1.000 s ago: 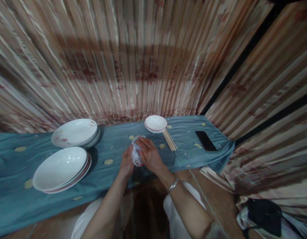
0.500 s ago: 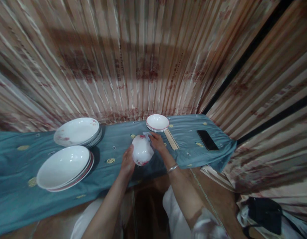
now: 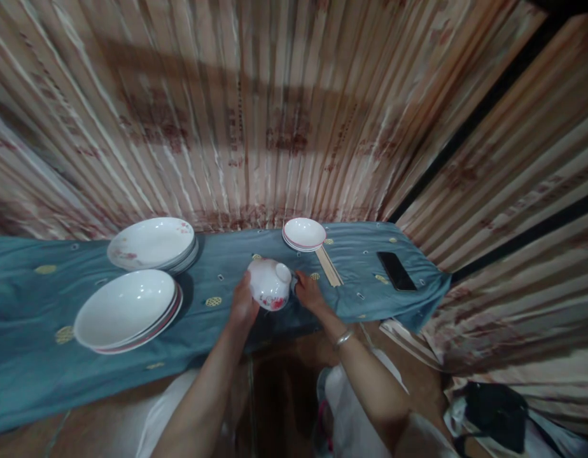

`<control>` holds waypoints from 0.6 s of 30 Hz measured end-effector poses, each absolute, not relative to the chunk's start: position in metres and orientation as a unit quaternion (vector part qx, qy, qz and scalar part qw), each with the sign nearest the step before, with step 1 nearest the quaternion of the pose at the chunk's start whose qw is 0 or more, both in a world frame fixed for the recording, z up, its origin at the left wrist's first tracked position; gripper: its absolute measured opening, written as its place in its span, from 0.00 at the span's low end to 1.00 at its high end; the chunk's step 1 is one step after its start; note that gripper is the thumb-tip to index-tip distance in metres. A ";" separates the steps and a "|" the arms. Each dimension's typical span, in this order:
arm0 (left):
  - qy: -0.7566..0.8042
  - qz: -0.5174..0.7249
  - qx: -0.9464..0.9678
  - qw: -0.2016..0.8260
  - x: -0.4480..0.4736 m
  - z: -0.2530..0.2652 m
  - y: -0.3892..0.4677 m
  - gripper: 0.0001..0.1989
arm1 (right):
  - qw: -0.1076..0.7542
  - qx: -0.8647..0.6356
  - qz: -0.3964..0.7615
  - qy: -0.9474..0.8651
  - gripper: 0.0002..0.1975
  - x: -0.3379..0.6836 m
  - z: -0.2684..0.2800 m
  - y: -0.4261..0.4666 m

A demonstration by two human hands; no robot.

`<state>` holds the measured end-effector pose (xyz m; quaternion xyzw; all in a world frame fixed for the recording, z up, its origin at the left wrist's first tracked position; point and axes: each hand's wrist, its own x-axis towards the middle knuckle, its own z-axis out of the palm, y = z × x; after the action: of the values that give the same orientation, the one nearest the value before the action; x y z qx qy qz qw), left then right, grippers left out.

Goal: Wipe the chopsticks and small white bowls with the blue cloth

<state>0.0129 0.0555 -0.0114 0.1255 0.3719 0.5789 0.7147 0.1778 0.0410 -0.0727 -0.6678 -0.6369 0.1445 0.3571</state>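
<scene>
A white bowl with red flowers (image 3: 270, 287) is tilted in front of me, its foot ring facing up and to the right. My left hand (image 3: 242, 301) is closed around the bowl's left side and holds it above the table. At its right side, my right hand (image 3: 309, 291) is closed on a small greyish cloth (image 3: 294, 282), most of which is hidden by the fingers and the bowl. A silver bangle circles the right wrist.
Stacked large plates (image 3: 153, 243) and deep white bowls (image 3: 126, 308) stand to the left on a blue-green tablecloth (image 3: 217, 331). Behind the bowl sit small stacked dishes (image 3: 305, 233), with chopsticks (image 3: 329, 267) beside them. A black phone (image 3: 396, 271) lies right. Curtains (image 3: 294, 127) hang behind.
The bowl has been turned, so its foot ring and flowered side now show. My right hand with the cloth has moved from its upper edge down and slightly right.
</scene>
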 end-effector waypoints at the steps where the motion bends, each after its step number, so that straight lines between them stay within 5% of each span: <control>1: 0.374 0.579 0.123 0.714 0.013 -0.012 0.056 0.12 | 0.344 -0.675 0.135 -0.639 0.18 0.176 -0.072 0.035; 9: 0.367 0.607 0.172 0.684 0.011 -0.015 0.057 0.13 | 0.262 -0.686 0.198 -0.649 0.10 0.155 -0.045 -0.010; 18: 0.436 0.588 0.394 0.556 0.021 -0.009 0.042 0.25 | 0.351 -0.624 0.368 -0.593 0.11 0.143 -0.031 -0.018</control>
<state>0.0215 0.0423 -0.0087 0.3943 0.4357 0.5878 0.5561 0.1432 -0.0185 -0.0306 -0.6237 -0.5933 0.3684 0.3511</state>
